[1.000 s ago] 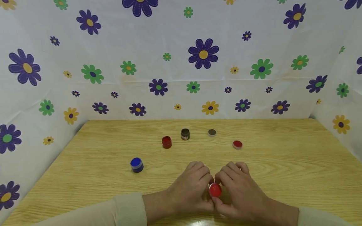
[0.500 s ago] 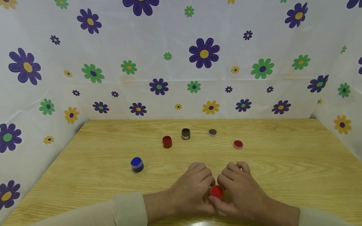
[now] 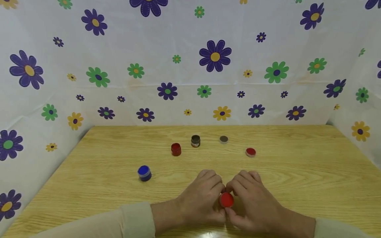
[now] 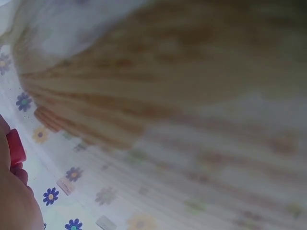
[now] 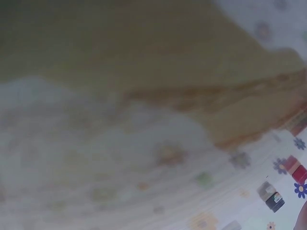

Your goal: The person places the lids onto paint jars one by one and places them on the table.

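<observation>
Low in the head view, a small paint jar with a red lid (image 3: 227,200) sits between both hands, its top facing up. My left hand (image 3: 200,200) grips it from the left with curled fingers, which hide most of the jar's body. From the other side, the thumb and forefinger of my right hand (image 3: 256,203) pinch its rim. A red piece of the jar (image 4: 16,147) shows beside the fingers at the edge of the left wrist view. Most of the right wrist view is blurred.
A jar with a blue top (image 3: 144,173) stands to the left. Farther back are an open red paint jar (image 3: 176,149) and an open dark jar (image 3: 195,141). A dark lid (image 3: 224,139) and a red lid (image 3: 250,152) lie right of them. Flower-printed cloth (image 3: 143,49) surrounds the wooden table (image 3: 98,155).
The right hand's fingers and thumb have shifted round the jar's rim, apart from the left hand and then close again. The jar has moved slightly; the other jars and lids stay put.
</observation>
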The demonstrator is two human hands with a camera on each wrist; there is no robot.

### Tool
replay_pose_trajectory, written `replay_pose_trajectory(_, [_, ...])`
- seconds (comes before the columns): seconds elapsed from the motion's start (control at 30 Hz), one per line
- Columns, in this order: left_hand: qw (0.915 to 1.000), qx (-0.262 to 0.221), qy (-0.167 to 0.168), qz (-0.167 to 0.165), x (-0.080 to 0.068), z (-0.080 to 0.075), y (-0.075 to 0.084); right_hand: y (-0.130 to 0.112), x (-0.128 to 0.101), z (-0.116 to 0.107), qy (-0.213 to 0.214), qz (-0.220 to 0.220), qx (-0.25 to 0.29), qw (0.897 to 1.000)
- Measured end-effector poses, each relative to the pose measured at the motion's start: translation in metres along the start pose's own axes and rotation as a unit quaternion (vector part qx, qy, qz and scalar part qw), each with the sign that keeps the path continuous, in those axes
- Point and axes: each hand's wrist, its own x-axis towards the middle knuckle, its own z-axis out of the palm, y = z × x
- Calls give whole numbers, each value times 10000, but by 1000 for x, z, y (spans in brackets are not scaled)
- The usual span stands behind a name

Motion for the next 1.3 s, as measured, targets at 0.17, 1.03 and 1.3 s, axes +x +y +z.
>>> replay_pose_trajectory(0.17, [10000,-42,-4,-61,-1,-1,0,0,0,1,37,-58,-3,10000])
replay_pose_trajectory(1.03, [9994,141,-307,6,0,0,1,1,3,4,597,-544,-399,9959])
replay_pose_trajectory(1.3, [9990,-37,-417,-144,0,-1,2,1,1,2,348,-173,-54,9992])
